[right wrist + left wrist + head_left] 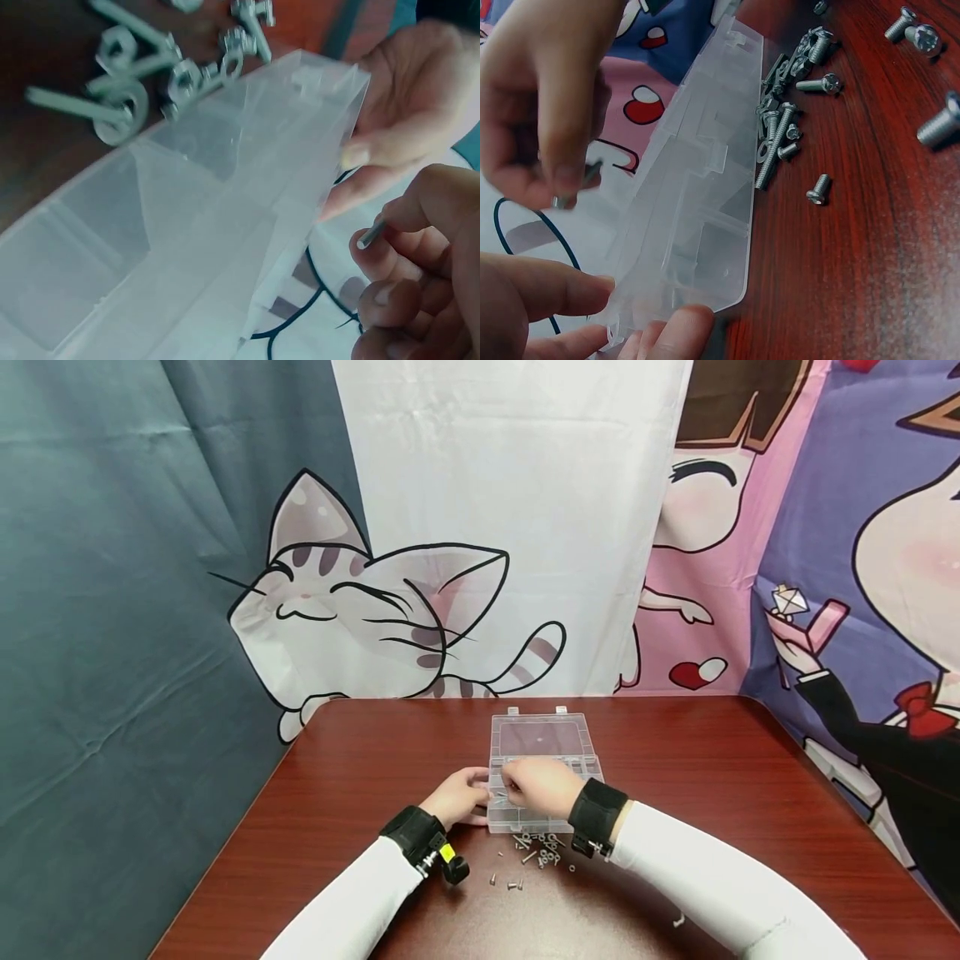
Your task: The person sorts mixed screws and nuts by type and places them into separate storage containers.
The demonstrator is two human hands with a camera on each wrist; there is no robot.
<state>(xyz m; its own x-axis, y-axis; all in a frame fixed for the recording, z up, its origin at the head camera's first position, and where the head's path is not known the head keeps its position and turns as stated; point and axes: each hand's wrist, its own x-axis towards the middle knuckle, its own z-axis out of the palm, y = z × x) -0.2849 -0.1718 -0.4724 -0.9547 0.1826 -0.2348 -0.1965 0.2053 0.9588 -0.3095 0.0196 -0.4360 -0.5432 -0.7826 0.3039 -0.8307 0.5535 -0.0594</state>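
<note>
A clear plastic compartment box (504,817) lies on the table with its lid (542,739) folded back. My left hand (455,797) holds the box by its left end, with fingertips (600,289) at the corner in the left wrist view. Above the compartments, my right hand (542,785) pinches a small silver screw (371,235) between thumb and forefinger. The screw's head is hidden by the fingers. Beside the box's near edge lies a pile of screws, nuts and washers (774,124).
A few loose screws (515,886) are scattered on the reddish-brown table (360,752) nearer me. Another small metal piece (678,921) lies by my right sleeve. Printed cloth (480,460) hangs behind and on both sides of the table.
</note>
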